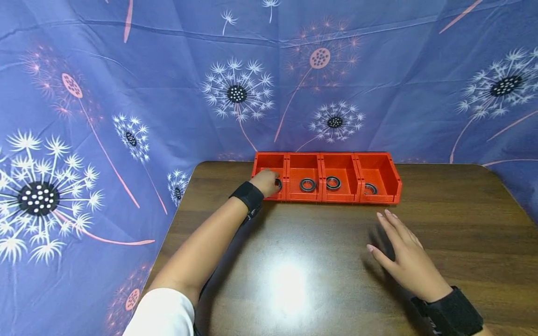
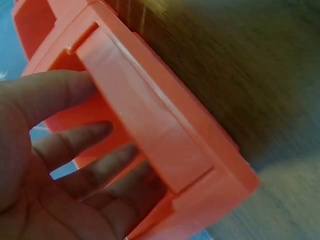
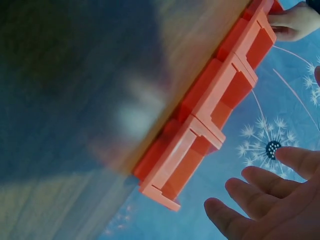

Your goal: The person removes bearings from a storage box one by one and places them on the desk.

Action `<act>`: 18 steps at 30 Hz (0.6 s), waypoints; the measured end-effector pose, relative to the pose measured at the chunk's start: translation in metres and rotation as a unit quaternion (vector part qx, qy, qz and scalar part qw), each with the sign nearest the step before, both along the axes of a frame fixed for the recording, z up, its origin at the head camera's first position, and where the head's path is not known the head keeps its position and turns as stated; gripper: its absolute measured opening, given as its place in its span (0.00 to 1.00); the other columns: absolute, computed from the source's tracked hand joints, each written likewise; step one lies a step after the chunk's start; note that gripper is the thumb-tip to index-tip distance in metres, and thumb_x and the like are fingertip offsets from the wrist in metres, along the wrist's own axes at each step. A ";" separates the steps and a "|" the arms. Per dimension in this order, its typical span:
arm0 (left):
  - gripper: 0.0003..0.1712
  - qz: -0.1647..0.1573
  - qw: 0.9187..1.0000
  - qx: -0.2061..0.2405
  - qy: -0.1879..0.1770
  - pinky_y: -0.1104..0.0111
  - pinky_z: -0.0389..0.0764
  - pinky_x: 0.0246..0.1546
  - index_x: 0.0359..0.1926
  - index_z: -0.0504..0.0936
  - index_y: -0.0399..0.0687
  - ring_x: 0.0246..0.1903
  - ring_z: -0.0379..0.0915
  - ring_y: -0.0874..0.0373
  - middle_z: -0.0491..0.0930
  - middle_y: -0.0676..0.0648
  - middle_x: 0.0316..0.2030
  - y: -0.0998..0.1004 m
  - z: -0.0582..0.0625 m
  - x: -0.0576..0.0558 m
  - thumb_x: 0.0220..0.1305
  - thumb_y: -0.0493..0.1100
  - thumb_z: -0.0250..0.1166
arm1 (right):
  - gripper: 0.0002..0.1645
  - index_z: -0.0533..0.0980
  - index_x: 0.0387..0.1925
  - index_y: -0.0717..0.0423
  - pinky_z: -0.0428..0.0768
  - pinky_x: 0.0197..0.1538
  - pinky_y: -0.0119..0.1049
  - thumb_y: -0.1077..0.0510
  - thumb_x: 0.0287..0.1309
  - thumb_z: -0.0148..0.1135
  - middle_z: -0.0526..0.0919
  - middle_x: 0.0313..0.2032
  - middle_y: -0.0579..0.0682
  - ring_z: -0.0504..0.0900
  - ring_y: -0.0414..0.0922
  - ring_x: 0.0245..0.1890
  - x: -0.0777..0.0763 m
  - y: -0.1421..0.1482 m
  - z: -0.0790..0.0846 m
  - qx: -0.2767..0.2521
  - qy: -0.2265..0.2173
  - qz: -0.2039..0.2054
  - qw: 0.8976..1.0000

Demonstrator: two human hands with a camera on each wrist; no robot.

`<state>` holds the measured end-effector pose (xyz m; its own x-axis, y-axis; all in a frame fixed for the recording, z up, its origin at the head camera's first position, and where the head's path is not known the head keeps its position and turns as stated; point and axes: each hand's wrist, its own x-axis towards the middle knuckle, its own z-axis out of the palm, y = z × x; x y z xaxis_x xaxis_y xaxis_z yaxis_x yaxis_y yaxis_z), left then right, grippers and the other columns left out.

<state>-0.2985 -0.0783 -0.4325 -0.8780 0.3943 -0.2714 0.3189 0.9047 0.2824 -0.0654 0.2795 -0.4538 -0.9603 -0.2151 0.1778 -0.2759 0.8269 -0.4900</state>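
Note:
My left hand [image 1: 266, 182] reaches into the leftmost compartment of a row of red plastic bins [image 1: 293, 195]. Beside its fingers a dark ring-shaped bearing [image 1: 278, 185] partly shows in the head view. From the left wrist, the thumb and fingers [image 2: 90, 170] are apart behind the bin's front lip [image 2: 145, 110]; that bearing is hidden there. Further bearings lie singly in the other compartments: one bearing [image 1: 307, 185], another bearing [image 1: 333, 183] and a partly covered bearing [image 1: 371, 188]. My right hand [image 1: 405, 259] hovers above the table with straight, spread fingers, holding nothing.
The bins stand at the far edge of a brown wooden table [image 1: 319, 247], close to a blue cloth [image 1: 176, 70] with dandelion prints. More of this cloth hangs along the left side. A bright light reflection lies mid-table.

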 end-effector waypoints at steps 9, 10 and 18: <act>0.10 -0.006 1.000 -0.011 0.028 0.60 0.76 0.47 0.47 0.86 0.41 0.42 0.73 0.50 0.84 0.42 0.42 0.010 -0.021 -0.023 0.66 0.40 0.70 | 0.49 0.53 0.83 0.58 0.59 0.64 0.81 0.46 0.71 0.65 0.55 0.78 0.72 0.60 0.77 0.72 -0.039 0.007 -0.005 0.020 -0.013 -0.028 0.999; 0.10 -0.002 1.000 -0.010 0.028 0.60 0.77 0.48 0.47 0.86 0.41 0.43 0.73 0.50 0.84 0.42 0.42 0.009 -0.021 -0.023 0.66 0.40 0.70 | 0.48 0.55 0.82 0.59 0.61 0.65 0.80 0.47 0.71 0.65 0.56 0.77 0.72 0.61 0.76 0.71 -0.050 0.003 -0.003 0.024 -0.005 -0.028 0.999; 0.13 0.009 1.000 -0.017 0.021 0.58 0.78 0.50 0.51 0.85 0.41 0.49 0.75 0.47 0.80 0.38 0.50 0.011 -0.020 -0.024 0.68 0.40 0.69 | 0.39 0.62 0.77 0.67 0.71 0.62 0.73 0.55 0.73 0.61 0.64 0.69 0.77 0.70 0.75 0.64 -0.133 -0.020 -0.003 0.023 0.034 -0.064 0.997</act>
<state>-0.3221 -0.0670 -0.4524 -0.8956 0.3698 -0.2474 0.3140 0.9192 0.2377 -0.1981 0.2600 -0.4567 -0.9666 -0.1010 0.2357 -0.1977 0.8788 -0.4344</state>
